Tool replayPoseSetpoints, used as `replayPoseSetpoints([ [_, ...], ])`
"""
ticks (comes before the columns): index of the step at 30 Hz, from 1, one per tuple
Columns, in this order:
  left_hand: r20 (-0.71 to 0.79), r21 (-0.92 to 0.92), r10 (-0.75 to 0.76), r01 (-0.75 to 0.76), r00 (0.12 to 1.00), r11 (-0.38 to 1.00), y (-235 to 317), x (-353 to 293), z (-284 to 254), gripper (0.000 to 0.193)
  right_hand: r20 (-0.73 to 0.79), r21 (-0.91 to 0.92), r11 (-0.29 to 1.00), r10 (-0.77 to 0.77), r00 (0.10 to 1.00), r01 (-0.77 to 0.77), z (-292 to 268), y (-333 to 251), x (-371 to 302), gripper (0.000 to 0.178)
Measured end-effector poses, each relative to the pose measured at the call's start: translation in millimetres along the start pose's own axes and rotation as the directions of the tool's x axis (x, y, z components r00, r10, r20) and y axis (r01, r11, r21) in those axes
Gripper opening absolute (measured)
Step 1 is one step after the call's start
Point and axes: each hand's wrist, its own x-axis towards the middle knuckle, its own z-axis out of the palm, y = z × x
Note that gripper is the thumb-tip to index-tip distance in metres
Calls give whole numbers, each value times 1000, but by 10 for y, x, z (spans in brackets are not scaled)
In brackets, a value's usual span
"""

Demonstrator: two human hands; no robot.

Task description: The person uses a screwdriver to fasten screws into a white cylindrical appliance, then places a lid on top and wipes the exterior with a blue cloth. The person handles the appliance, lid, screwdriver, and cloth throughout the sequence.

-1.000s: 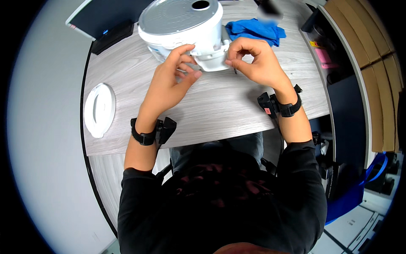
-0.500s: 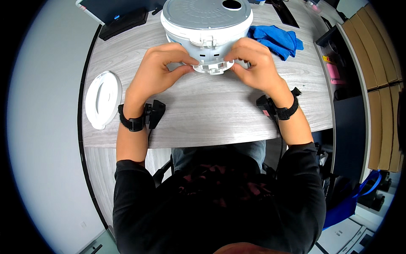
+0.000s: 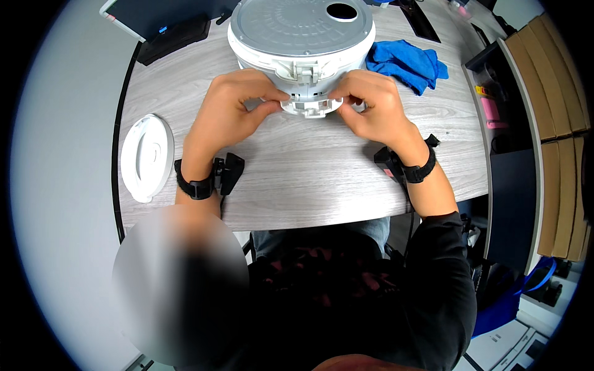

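A white appliance body with a grey round top (image 3: pixel 291 31) and a dark hole in that top stands at the far side of the desk. Against its near side is a small curved white plastic piece (image 3: pixel 312 110) with rectangular openings. My left hand (image 3: pixel 238 105) pinches the left end of this piece between thumb and fingers. At its right end, my right hand (image 3: pixel 374 102) pinches it the same way. The back of the piece meets slots in the body; whether it is seated in them I cannot tell. A black strapped device sits on each wrist.
An oval white plastic cover (image 3: pixel 147 157) lies at the desk's left edge. A blue cloth (image 3: pixel 407 63) is crumpled right of the appliance. A monitor (image 3: pixel 167 18) stands at the back left, and shelves with cardboard boxes (image 3: pixel 550 80) line the right. A blurred patch covers the lower left.
The whole scene sits slightly lower in view, as the head has shifted. Both hands still pinch the white piece at the front of the body, which appears closer to the slots.
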Motion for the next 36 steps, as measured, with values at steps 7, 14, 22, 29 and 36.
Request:
replayPoseSetpoints([
  [7,-129,154,-44,63,991,986,19,-30,-54,27,0,20,988,152,988,-152,39,-21,-15,9],
  [14,-222,260,147,-86,964,962,122,167,-70,64,-31,-10,968,249,968,-249,37,-62,39,15],
  [22,-136,276,141,-99,981,956,4,189,-11,64,13,-138,974,183,983,-180,-26,-95,78,21],
  [29,-143,253,156,-116,977,960,-40,180,-12,61,-18,-178,966,186,982,-186,-13,-146,72,24],
  [36,-155,258,184,-140,971,956,-108,175,9,56,-99,-157,962,209,973,-223,28,-134,43,33],
])
